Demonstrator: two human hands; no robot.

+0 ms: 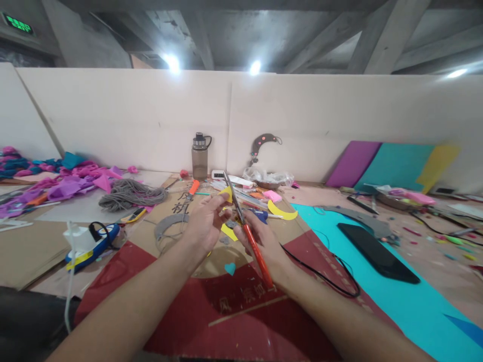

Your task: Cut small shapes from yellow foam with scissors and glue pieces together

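Observation:
My left hand (204,221) pinches a small yellow piece of sheet material (227,193) between thumb and fingers. My right hand (269,246) holds a pair of scissors (258,256) with red handles, blades pointing up and away beside the yellow piece. Whether the blades touch it I cannot tell. Below the hands, a teal heart cutout (230,269) lies on the red and brown cardboard (181,306). A yellow crescent (283,211) rests beyond my right hand, and a grey crescent (168,226) lies left of my left hand, partly covered by cord.
A bottle (199,158) stands by the white partition, where a decorated grey crescent (264,141) leans or hangs. At right, a black phone (377,251) lies on a turquoise sheet (426,311). Grey cord (132,195), a blue power strip (94,246) and pink-purple scraps (75,183) occupy the left.

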